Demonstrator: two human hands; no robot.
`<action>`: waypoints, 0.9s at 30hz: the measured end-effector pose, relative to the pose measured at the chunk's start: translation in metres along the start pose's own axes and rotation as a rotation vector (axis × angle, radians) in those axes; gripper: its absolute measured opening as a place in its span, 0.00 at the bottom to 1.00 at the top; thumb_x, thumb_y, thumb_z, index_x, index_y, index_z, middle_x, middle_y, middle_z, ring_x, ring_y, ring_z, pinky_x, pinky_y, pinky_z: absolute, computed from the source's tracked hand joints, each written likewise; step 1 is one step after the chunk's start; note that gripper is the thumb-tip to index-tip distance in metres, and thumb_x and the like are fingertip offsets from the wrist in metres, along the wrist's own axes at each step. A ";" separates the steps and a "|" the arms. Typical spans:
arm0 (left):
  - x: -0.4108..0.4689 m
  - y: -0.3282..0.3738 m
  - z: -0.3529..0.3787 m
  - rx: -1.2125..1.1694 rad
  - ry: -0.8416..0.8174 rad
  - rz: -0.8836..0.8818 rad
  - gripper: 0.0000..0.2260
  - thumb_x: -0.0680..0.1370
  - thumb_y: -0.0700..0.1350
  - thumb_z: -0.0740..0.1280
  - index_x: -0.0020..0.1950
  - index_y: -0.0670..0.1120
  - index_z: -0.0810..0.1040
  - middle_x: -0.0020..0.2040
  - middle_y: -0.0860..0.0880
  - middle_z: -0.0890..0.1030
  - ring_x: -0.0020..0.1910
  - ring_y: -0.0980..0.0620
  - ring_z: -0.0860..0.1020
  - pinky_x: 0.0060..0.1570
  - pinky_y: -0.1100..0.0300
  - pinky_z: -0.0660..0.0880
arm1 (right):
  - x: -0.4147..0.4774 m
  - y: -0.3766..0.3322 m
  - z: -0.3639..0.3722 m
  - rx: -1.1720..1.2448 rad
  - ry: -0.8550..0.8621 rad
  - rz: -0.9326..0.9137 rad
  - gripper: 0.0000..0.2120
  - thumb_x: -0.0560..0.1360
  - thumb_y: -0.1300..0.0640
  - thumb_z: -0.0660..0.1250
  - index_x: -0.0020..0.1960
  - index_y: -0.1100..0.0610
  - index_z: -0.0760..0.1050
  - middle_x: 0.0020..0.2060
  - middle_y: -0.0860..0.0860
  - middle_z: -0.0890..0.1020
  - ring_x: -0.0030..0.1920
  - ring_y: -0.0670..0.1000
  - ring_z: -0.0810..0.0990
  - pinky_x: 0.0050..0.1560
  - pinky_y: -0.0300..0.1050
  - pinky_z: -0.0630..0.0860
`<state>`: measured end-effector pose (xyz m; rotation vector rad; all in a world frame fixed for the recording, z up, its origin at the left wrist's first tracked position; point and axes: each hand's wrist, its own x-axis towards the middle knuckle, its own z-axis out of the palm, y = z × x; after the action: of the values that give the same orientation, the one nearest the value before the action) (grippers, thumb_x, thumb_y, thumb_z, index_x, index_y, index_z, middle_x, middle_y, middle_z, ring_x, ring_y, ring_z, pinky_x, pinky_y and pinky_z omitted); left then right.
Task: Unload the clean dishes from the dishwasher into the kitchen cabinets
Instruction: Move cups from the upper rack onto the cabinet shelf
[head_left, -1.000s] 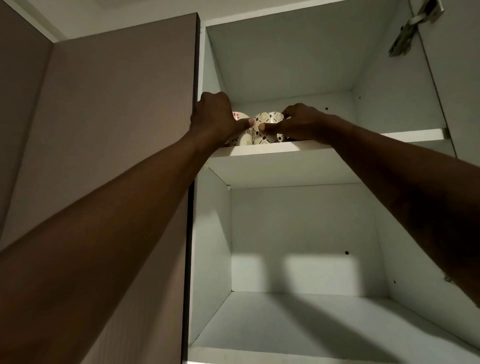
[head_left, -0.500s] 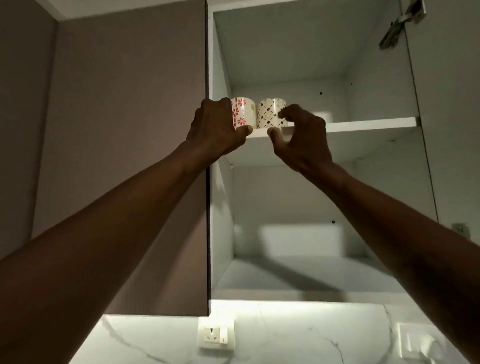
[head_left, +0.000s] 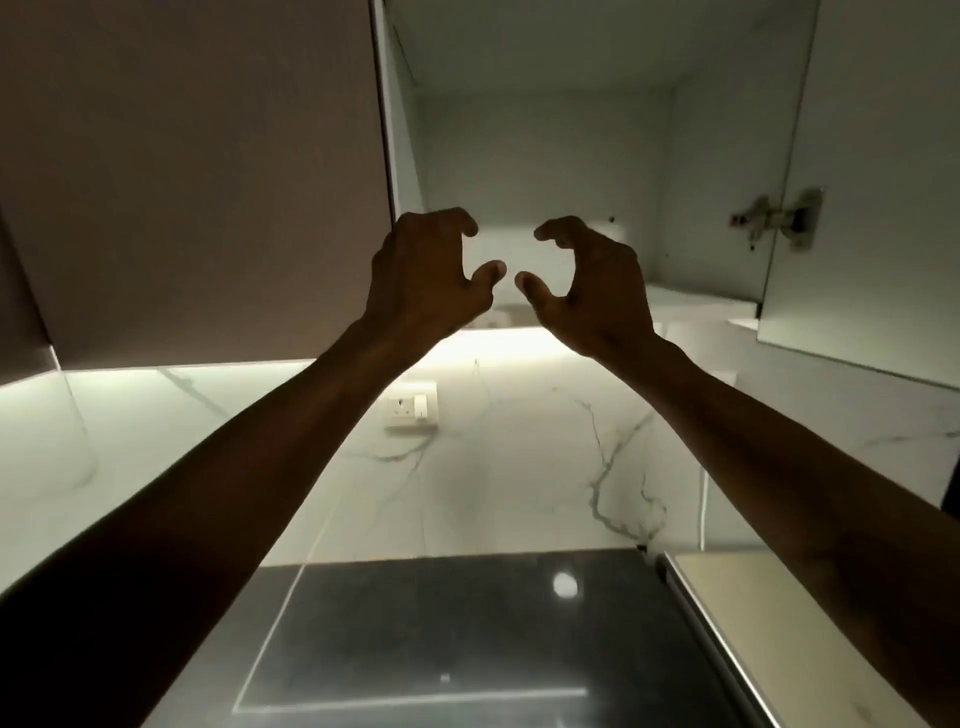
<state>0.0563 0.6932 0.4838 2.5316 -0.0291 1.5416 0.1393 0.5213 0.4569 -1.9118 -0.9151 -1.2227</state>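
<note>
The wall cabinet (head_left: 545, 156) hangs above the counter with its door (head_left: 872, 208) swung out to the right, a metal hinge (head_left: 776, 218) showing on the inner face. Of its inside I can see the white back wall, the side walls and a strip of the bottom shelf (head_left: 691, 306), lit from below; the view is dim and a little blurred, so I can't make out anything standing in it.

Both arms reach up in front of that opening. The left hand (head_left: 426, 270) and the right hand (head_left: 592, 291) are held side by side, near each other but apart. Each is curved into a loose C with thumb and fingers well separated, and neither holds or touches anything.

Left of the cabinet is a closed brown door (head_left: 197, 182). Below, a marble backsplash (head_left: 519, 467) carries a wall socket (head_left: 410, 410), and a dark glass hob (head_left: 441, 634) lies on the counter.
</note>
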 end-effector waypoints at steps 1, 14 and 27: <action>-0.014 0.004 0.004 -0.007 -0.028 -0.014 0.25 0.74 0.62 0.71 0.66 0.50 0.78 0.56 0.49 0.82 0.64 0.48 0.76 0.57 0.55 0.73 | -0.015 0.000 -0.004 -0.010 -0.025 0.015 0.22 0.73 0.46 0.72 0.64 0.53 0.75 0.58 0.46 0.82 0.59 0.50 0.80 0.58 0.42 0.72; -0.204 0.119 0.007 0.062 -0.405 -0.224 0.28 0.72 0.61 0.75 0.67 0.49 0.76 0.50 0.49 0.83 0.54 0.47 0.81 0.48 0.59 0.71 | -0.200 0.019 -0.116 0.063 -0.334 0.175 0.28 0.72 0.42 0.72 0.68 0.49 0.72 0.62 0.45 0.80 0.62 0.47 0.79 0.62 0.48 0.76; -0.414 0.292 0.042 -0.108 -0.828 -0.277 0.22 0.68 0.57 0.77 0.57 0.46 0.84 0.50 0.45 0.86 0.48 0.45 0.84 0.48 0.55 0.80 | -0.429 0.078 -0.270 0.138 -0.545 0.544 0.22 0.68 0.46 0.76 0.60 0.47 0.77 0.53 0.45 0.85 0.53 0.44 0.83 0.53 0.48 0.81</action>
<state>-0.1304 0.3679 0.1410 2.7370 0.1194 0.3248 -0.0509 0.1721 0.1335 -2.2162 -0.6394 -0.3175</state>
